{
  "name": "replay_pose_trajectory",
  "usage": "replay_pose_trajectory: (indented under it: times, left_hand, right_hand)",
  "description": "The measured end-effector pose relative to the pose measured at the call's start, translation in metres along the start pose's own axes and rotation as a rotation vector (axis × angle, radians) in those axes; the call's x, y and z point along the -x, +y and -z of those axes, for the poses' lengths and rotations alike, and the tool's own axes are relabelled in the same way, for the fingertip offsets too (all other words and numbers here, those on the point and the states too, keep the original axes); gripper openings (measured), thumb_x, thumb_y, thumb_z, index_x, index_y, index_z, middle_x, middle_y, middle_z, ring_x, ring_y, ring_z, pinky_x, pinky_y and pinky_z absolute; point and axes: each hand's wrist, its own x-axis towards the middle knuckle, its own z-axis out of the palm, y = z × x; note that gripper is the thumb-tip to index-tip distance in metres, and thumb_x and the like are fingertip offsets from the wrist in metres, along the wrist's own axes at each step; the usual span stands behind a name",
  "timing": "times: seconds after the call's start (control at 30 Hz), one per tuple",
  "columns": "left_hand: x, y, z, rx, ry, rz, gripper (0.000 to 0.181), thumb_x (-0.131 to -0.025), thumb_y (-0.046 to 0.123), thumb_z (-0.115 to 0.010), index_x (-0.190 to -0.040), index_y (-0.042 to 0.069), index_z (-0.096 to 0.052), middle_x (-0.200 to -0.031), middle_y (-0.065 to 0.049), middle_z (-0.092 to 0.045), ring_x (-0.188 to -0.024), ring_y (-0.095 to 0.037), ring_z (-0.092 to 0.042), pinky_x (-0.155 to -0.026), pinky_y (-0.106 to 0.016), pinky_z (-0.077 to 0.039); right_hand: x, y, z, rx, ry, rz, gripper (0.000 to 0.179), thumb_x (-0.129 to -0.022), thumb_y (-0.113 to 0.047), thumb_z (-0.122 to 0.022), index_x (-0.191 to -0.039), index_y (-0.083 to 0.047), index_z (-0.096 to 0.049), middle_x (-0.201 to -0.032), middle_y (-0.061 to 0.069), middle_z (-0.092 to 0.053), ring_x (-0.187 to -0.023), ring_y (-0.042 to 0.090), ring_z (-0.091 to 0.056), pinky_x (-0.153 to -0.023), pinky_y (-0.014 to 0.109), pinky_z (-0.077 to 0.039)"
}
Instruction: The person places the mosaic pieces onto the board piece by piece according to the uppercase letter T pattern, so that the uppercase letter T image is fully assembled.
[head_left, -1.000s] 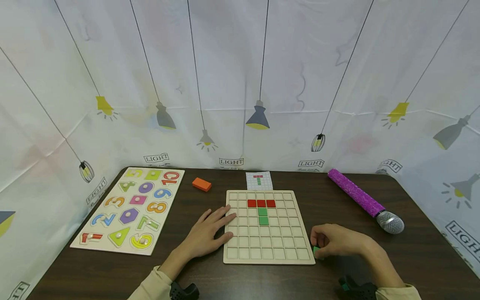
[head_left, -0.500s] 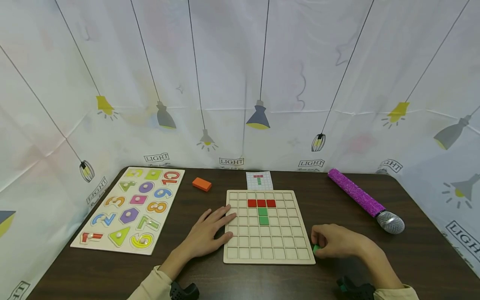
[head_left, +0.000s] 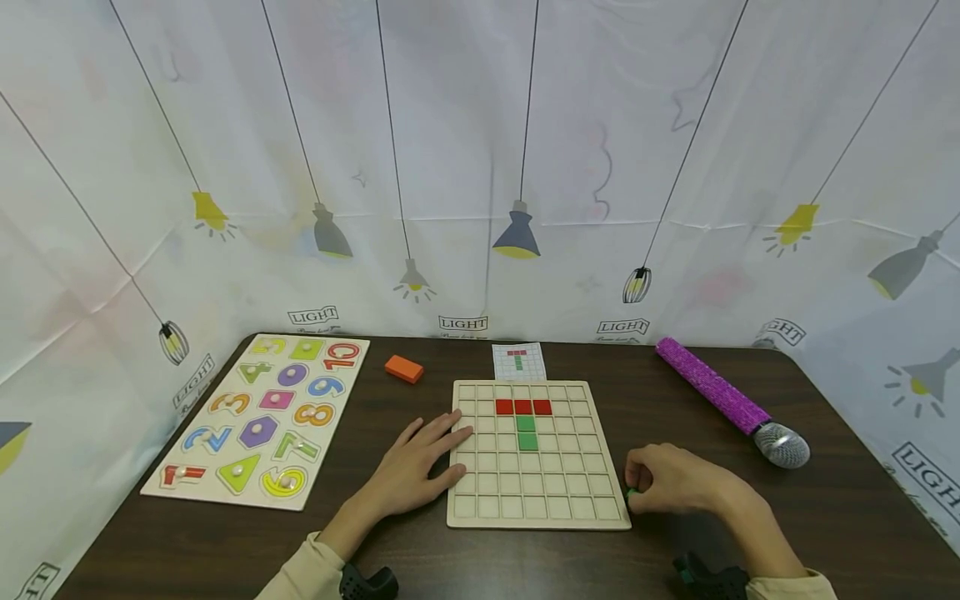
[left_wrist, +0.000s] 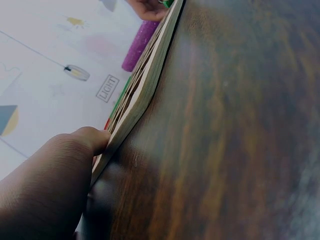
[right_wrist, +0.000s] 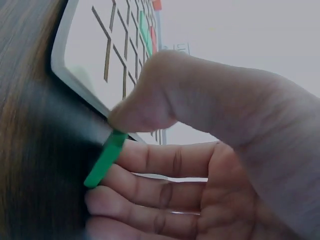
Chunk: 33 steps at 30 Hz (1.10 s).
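A pale wooden grid board [head_left: 501, 507] lies flat on the dark table. Set in its cells are a row of red square tiles [head_left: 522, 407] and, below the middle one, two green tiles [head_left: 527, 432], forming a T. My left hand [head_left: 415, 467] rests with spread fingers on the board's left edge; its thumb shows at that edge in the left wrist view. Beside the board's lower right corner, my right hand [head_left: 678, 479] pinches a green square tile [right_wrist: 106, 159] between thumb and fingers, low over the table. In the head view the hand mostly covers this tile.
Behind the board lies a paper card [head_left: 531, 362] printed with a red and green T. An orange block [head_left: 403, 369] sits at the back left, near a number and shape puzzle board [head_left: 311, 492]. A purple glittery microphone [head_left: 720, 392] lies at right. A printed curtain [head_left: 450, 167] hangs behind.
The right hand has shifted very slightly, and less of the green tile shows past its fingertips now. The left hand and the board have stayed put.
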Motion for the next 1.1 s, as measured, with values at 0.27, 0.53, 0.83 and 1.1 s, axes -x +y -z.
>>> replay_pose_trajectory:
  times: [0.27,0.53,0.83,1.1]
  left_hand:
    - [0.001,0.000,-0.001,0.001,-0.001,0.006,0.055,-0.096,0.049,-0.047,-0.145,0.026,-0.040,-0.154,-0.003,-0.032,-0.141,-0.022,-0.033,-0.114,-0.055,-0.021]
    - [0.001,0.001,0.000,0.018,-0.012,0.022,0.055,-0.096,0.049,-0.046,-0.145,0.027,-0.039,-0.155,-0.001,-0.030,-0.142,-0.021,-0.031,-0.115,-0.055,-0.019]
    - [0.000,0.000,-0.001,0.023,-0.012,0.019,0.055,-0.096,0.049,-0.046,-0.146,0.028,-0.038,-0.155,-0.001,-0.029,-0.142,-0.021,-0.030,-0.115,-0.055,-0.018]
    - [0.000,0.000,-0.001,0.020,-0.020,0.027,0.055,-0.096,0.050,-0.045,-0.146,0.029,-0.037,-0.156,0.000,-0.028,-0.143,-0.019,-0.029,-0.116,-0.054,-0.017]
  right_hand:
    - [-0.007,0.007,0.002,-0.069,-0.021,0.058,0.007,-0.080,-0.010,-0.062,-0.086,-0.013,-0.059,-0.074,-0.004,-0.053,-0.059,0.006,-0.045,-0.051,0.022,-0.038]
    - [-0.013,0.008,0.006,-0.110,0.033,0.162,0.008,-0.086,-0.008,-0.059,-0.090,-0.014,-0.058,-0.079,-0.005,-0.057,-0.065,0.004,-0.049,-0.056,0.021,-0.043]
    - [-0.019,-0.002,0.006,-0.094,0.149,0.224,0.008,-0.090,-0.014,-0.061,-0.098,-0.016,-0.059,-0.095,-0.005,-0.063,-0.085,0.006,-0.052,-0.076,0.027,-0.047]
    - [-0.025,-0.006,0.004,-0.180,0.132,0.255,0.012,-0.091,-0.014,-0.061,-0.102,-0.012,-0.058,-0.094,-0.001,-0.061,-0.083,0.006,-0.054,-0.072,0.023,-0.048]
